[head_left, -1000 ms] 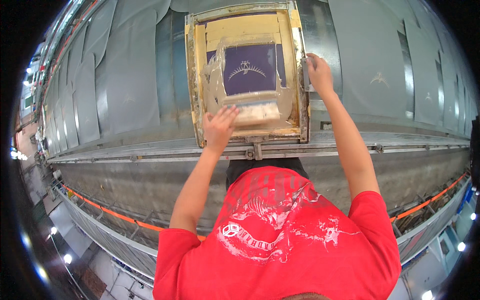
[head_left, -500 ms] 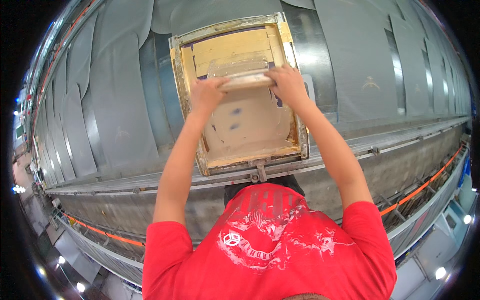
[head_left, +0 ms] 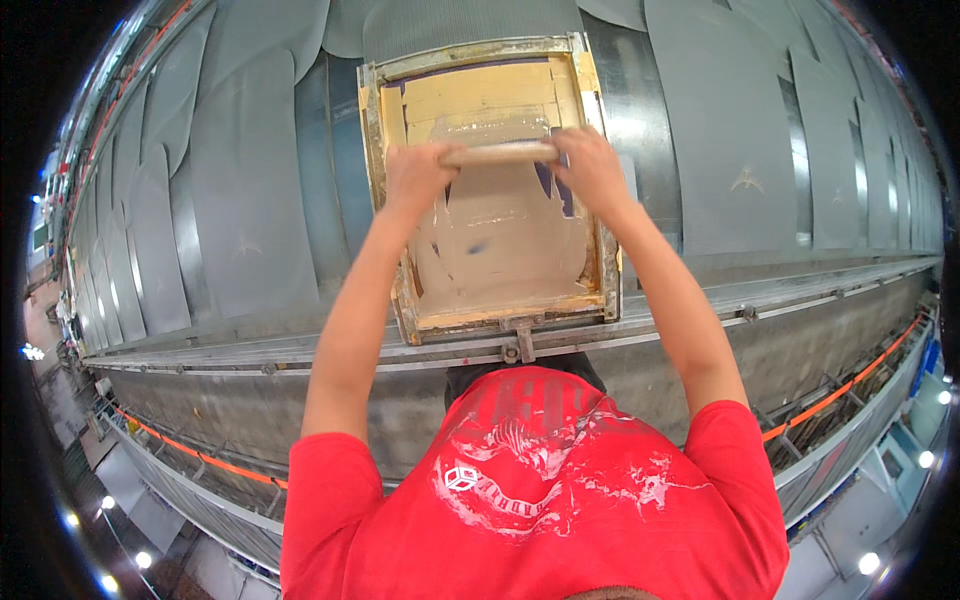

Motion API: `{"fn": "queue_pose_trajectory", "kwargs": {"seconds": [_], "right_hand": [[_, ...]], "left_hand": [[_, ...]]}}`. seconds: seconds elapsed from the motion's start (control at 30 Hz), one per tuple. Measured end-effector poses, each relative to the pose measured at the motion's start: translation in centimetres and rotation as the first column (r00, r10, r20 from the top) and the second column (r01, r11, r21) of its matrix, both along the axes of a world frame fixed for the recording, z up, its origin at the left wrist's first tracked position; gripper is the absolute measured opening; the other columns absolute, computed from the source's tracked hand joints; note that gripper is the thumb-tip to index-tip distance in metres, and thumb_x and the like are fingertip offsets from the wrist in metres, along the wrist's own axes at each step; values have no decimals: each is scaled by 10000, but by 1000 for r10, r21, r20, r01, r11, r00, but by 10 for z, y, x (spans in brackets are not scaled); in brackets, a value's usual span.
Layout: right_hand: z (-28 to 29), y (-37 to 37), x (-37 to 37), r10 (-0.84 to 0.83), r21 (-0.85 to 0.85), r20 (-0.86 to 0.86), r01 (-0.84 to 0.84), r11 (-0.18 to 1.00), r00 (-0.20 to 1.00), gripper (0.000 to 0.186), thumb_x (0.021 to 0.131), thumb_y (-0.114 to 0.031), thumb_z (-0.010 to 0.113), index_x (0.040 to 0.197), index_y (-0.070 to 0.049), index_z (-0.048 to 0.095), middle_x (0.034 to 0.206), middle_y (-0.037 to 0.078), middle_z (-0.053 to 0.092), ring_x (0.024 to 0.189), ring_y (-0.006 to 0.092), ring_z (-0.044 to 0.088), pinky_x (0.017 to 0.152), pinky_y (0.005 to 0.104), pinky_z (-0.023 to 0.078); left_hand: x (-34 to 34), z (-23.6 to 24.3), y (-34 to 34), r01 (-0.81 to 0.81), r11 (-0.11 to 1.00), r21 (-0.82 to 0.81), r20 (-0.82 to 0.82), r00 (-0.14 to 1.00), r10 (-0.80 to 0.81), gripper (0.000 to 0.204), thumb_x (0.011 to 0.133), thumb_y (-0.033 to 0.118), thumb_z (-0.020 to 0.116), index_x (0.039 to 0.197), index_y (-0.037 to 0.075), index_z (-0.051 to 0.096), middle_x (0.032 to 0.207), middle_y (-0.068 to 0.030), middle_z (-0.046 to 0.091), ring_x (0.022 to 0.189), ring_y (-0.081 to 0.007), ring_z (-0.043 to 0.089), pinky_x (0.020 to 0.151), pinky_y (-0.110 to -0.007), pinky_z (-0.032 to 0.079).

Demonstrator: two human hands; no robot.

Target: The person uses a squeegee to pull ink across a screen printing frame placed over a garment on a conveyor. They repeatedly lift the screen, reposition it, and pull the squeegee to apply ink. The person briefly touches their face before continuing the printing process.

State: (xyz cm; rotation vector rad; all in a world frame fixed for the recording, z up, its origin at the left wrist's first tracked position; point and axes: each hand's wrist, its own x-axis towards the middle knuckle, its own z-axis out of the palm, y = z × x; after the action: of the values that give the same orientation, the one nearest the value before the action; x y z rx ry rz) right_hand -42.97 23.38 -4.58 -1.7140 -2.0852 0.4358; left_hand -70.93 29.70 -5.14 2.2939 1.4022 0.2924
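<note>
Both my hands grip a squeegee (head_left: 503, 153) by its pale bar, my left hand (head_left: 418, 180) closed round its left end and my right hand (head_left: 592, 170) round its right end. The squeegee lies across the upper half of a screen printing frame (head_left: 480, 55). Tan tape lines the inside of the frame. Pale grey-beige ink (head_left: 500, 262) coats the mesh below the bar, with a small dark blue spot in it. A wet ridge of ink shows beyond the squeegee. The blade's lower edge is hidden from me.
Grey fabric panels (head_left: 245, 190) lie side by side on a long metal table. A metal rail (head_left: 700, 300) runs along its near edge, and a clamp (head_left: 520, 340) on the frame's near side meets it. Orange strips (head_left: 845, 388) run along the lower structure at both sides.
The squeegee and both hands have shifted slightly within the frame, and the bar looks more tilted over. In my view the frame sits a little further right. Both hands keep their grip.
</note>
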Motion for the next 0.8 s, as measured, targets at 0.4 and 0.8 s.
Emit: {"fn": "queue_pose_trajectory", "kwargs": {"seconds": [0.4,0.8], "right_hand": [[-13,-102,-24,-31,-113,-115,18,993,993,450,691,-12,753,1132,-88,703,1135,77,688,1044,316,615,912,405,510],[-9,15,0,-18,72,-22,19,997,1000,326,759,-93,758,1084,-86,724,1097,57,701,1038,270,613,923,387,514]], "left_hand": [[-18,-7,-100,-14,997,-74,-52,999,11,449,658,154,840,1092,248,771,1033,19,760,952,-172,684,847,-364,411],[0,-13,13,2,993,116,-21,1000,1,389,702,192,830,1084,244,779,957,-35,761,868,-225,694,806,-377,420]]}}
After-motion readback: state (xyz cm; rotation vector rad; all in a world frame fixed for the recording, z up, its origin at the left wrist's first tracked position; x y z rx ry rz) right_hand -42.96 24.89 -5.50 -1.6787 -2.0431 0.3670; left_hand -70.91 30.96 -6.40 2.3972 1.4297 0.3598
